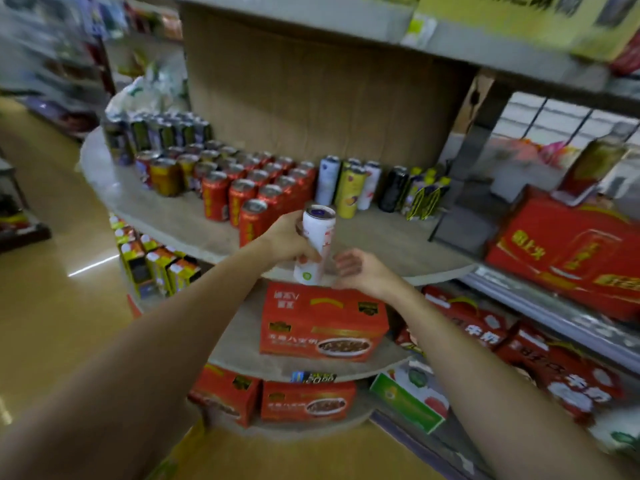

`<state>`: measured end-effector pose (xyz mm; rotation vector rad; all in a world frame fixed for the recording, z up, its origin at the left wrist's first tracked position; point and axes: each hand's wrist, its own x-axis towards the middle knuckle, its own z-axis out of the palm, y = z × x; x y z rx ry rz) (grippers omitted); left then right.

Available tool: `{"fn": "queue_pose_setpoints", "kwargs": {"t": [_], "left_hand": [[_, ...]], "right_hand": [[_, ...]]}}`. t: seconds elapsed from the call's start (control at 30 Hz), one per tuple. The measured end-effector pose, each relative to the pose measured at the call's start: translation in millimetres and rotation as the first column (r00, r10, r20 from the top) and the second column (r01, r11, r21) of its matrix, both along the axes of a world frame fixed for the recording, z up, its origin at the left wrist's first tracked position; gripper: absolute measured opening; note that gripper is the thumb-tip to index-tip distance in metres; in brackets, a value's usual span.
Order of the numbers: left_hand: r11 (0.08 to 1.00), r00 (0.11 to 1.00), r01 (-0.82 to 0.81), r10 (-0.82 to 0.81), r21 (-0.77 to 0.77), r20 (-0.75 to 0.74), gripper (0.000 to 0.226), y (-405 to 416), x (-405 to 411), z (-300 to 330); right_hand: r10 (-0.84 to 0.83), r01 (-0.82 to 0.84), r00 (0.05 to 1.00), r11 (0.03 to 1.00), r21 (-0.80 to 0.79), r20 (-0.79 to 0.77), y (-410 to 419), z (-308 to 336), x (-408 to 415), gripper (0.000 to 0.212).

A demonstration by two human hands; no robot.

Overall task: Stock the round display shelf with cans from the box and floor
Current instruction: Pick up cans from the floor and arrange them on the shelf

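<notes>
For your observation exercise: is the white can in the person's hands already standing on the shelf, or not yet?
Not yet. The left hand grips the white can slightly tilted, in front of the shelf edge.

Interior of a grocery shop or small supermarket. A round, tiered grey display shelf carries ranked red drink cans, beside them tall white, yellow and black slim cans. Its lower tiers hold red printed cardboard cartons of packaged food. To the right, straight grey metal shelving bears further red gift cartons. A glossy tan aisle floor runs left, past blurred stocked shelves behind.
</notes>
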<state>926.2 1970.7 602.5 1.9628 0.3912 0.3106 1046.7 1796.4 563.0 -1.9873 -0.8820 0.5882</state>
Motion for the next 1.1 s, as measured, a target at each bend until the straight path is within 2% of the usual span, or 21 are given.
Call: {"fn": "queue_pose_setpoints", "kwargs": {"t": [0.1,0.17,0.23,0.37,0.47,0.6,0.73,0.8,0.93,1.1], "left_hand": [[0.997,0.996,-0.078,0.077,0.026,0.039,0.066,-9,52,13],[0.983,0.991,-0.132,0.128,0.130,0.044,0.072,-15,84,20],[0.959,0.984,-0.179,0.172,0.219,0.050,0.073,-25,114,23],[0.934,0.966,-0.256,0.237,0.249,0.106,0.071,-42,170,17],[0.942,0.966,-0.257,0.253,0.216,0.047,0.073,-41,214,8],[0.966,0.989,-0.144,0.150,0.214,-0.014,0.054,-24,254,6],[0.963,0.997,-0.029,0.046,0.267,-0.057,0.024,-7,272,5],[0.956,0.992,-0.077,0.101,0.282,-0.073,0.023,-1,280,4],[0.888,0.968,-0.095,0.188,0.449,-0.168,0.020,11,288,-6],[0.870,0.943,-0.077,0.222,0.487,-0.248,0.020,22,288,-18]], "right_hand": [[-0.059,0.061,0.998,0.992,0.107,-0.015,7,-9,30,0.051],[-0.131,0.146,0.988,0.963,0.226,-0.080,16,-18,48,0.054],[-0.184,0.212,0.976,0.921,0.327,-0.114,22,-25,68,0.064],[-0.319,0.298,0.948,0.880,0.371,-0.004,39,-36,114,0.078],[-0.387,0.348,0.917,0.892,0.288,0.093,46,-51,169,0.082],[-0.413,0.393,0.881,0.910,0.127,0.232,36,-39,214,0.072],[-0.407,0.390,0.900,0.912,0.131,0.156,38,-32,244,0.055],[-0.396,0.380,0.908,0.916,0.126,0.135,44,-36,255,0.054],[-0.414,0.404,0.900,0.910,0.093,0.136,61,-44,270,0.051],[-0.394,0.390,0.907,0.919,0.060,0.149,82,-46,281,0.053]]}}
